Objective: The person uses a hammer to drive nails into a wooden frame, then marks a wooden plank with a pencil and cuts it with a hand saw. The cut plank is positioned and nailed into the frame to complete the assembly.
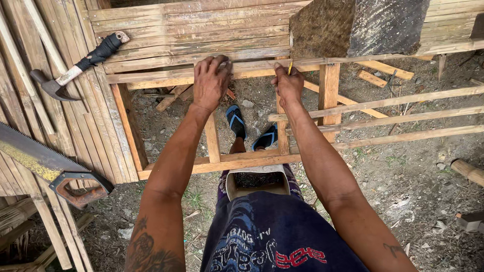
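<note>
My left hand (210, 81) presses down on a thin bamboo slat (252, 65) that lies across the wooden frame (128, 126), fingers curled over its far edge. My right hand (288, 84) is closed on a yellow pencil (290, 68), its tip touching the same slat just right of the left hand. Below the frame I see my feet in blue sandals (236, 121) on the dirt. A small open container (257, 180) is tucked at my waist.
A hammer (75, 68) with a black-wrapped handle lies on the bamboo slats at left. A handsaw (50, 168) with an orange-brown grip rests at the lower left. A dark stone-like block (358, 25) sits on the slats at upper right. Loose bamboo poles (393, 121) extend right.
</note>
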